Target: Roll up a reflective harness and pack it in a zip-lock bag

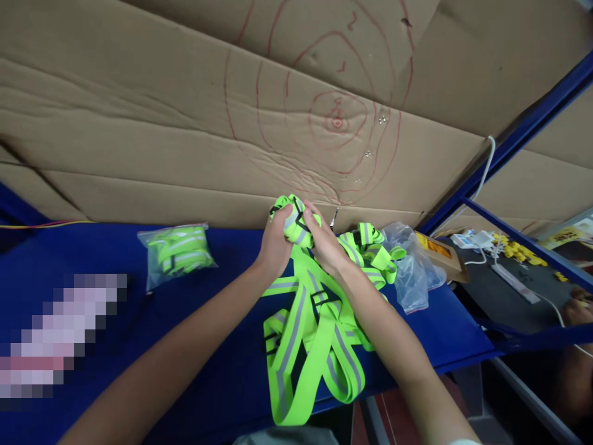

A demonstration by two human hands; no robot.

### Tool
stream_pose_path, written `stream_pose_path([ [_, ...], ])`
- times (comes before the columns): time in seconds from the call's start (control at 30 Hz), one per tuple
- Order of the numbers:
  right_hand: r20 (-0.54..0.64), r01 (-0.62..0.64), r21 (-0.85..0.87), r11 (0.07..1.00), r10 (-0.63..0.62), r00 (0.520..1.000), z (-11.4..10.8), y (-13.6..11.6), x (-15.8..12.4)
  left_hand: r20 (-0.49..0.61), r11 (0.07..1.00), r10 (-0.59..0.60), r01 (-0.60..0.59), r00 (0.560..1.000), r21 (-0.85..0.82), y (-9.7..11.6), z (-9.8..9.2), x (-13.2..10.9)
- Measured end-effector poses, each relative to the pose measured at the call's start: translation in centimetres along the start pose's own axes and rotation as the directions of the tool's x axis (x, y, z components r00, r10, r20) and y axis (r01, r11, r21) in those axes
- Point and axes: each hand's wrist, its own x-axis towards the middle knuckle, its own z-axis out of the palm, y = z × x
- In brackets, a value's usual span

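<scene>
Between my two hands is a bundled neon-green strap with grey reflective stripes and black parts, held up near the cardboard. My left hand presses it from the left, and my right hand wraps its right side. Below them, loose green straps spread over the blue table, with loops reaching its front edge. More crumpled green straps lie just right of my right hand. Farther left sits a clear bag of folded green straps.
Cardboard with red drawn rings stands behind the table. Clear plastic bags and a brown box are at the right, near a blue metal frame. Beyond it are yellow pieces, cables and another person's hand.
</scene>
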Motion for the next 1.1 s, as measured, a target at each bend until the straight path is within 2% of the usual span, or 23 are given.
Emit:
stream_pose_path([
  [0.07, 0.12, -0.027, 0.141, 0.99, 0.01, 0.993, 1.5, -1.1, -1.6, 0.028, 0.986, 0.159, -0.16, 0.987, 0.036, 0.4, 0.2, -0.4],
  [0.13, 0.24, -0.084, 0.252, 0.964, 0.021, 0.971, 2.4, -2.8, -3.1, 0.139, 0.947, 0.296, -0.31, 0.945, 0.087, 1.2, 0.4, -0.8],
  [0.17, 0.274, -0.108, 0.274, 0.956, 0.029, 0.961, 2.5, -3.7, -3.7, 0.229, 0.918, 0.352, -0.383, 0.908, 0.105, 1.8, 0.6, -1.1],
  [0.3, 0.333, -0.187, 0.212, 0.959, 0.109, 0.937, 0.8, -6.9, -4.9, 0.363, 0.859, 0.406, -0.485, 0.839, 0.16, 3.9, 1.4, -3.4],
  [0.37, 0.389, -0.237, 0.133, 0.962, 0.169, 0.905, -0.4, -8.0, -5.4, 0.462, 0.766, 0.451, -0.596, 0.764, 0.238, 4.7, 1.7, -5.3],
  [0.43, 0.46, -0.28, 0.048, 0.959, 0.227, 0.858, -1.2, -8.9, -6.1, 0.585, 0.654, 0.448, -0.694, 0.675, 0.3, 5.5, 1.7, -7.2],
  [0.47, 0.494, -0.294, 0.021, 0.955, 0.246, 0.834, -1.4, -9.2, -6.5, 0.633, 0.621, 0.428, -0.719, 0.645, 0.312, 5.9, 1.7, -8.0],
  [0.5, 0.521, -0.303, 0.014, 0.953, 0.252, 0.815, -1.3, -9.3, -6.7, 0.667, 0.606, 0.397, -0.726, 0.63, 0.325, 6.3, 1.5, -8.7],
  [0.57, 0.553, -0.31, 0.05, 0.95, 0.232, 0.8, -0.8, -9.2, -6.9, 0.706, 0.609, 0.323, -0.709, 0.631, 0.355, 7.2, 1.3, -9.6],
  [0.7, 0.541, -0.264, 0.113, 0.958, 0.164, 0.825, 0.5, -8.7, -6.5, 0.773, 0.573, 0.186, -0.706, 0.606, 0.416, 8.7, 1.0, -10.1],
  [0.77, 0.498, -0.228, 0.079, 0.971, 0.16, 0.852, 0.2, -9.0, -6.4, 0.768, 0.523, 0.16, -0.713, 0.621, 0.467, 9.3, 0.6, -10.2],
  [0.83, 0.401, -0.193, 0.042, 0.98, 0.161, 0.902, -1.2, -9.5, -6.5, 0.726, 0.479, 0.147, -0.691, 0.671, 0.541, 9.9, -0.5, -10.1],
  [0.9, 0.208, -0.112, 0.027, 0.993, 0.104, 0.973, -3.9, -10.1, -6.8, 0.662, 0.452, 0.137, -0.641, 0.737, 0.62, 10.1, -2.5, -9.9],
  [0.93, 0.068, -0.041, 0.021, 0.999, 0.039, 0.997, -5.6, -10.3, -6.9, 0.621, 0.436, 0.135, -0.609, 0.772, 0.663, 10.0, -3.8, -9.8],
  [0.97, -0.088, 0.052, 0.005, 0.999, -0.052, 0.995, -7.4, -10.3, -7.0, 0.563, 0.422, 0.121, -0.556, 0.818, 0.716, 9.8, -5.0, -9.8],
  [1.03, -0.332, 0.212, -0.008, 0.977, -0.202, 0.921, -11.2, -10.0, -7.2, 0.436, 0.369, 0.038, -0.418, 0.899, 0.83, 8.6, -7.0, -10.4],
  [1.07, -0.4, 0.289, -0.007, 0.957, -0.267, 0.877, -13.0, -9.6, -7.3, 0.373, 0.33, 0.01, -0.355, 0.928, 0.875, 7.7, -7.6, -11.2],
  [1.1, -0.437, 0.349, -0.011, 0.937, -0.318, 0.841, -14.6, -9.0, -7.4, 0.355, 0.264, 0.007, -0.344, 0.935, 0.901, 6.7, -7.9, -12.4],
])
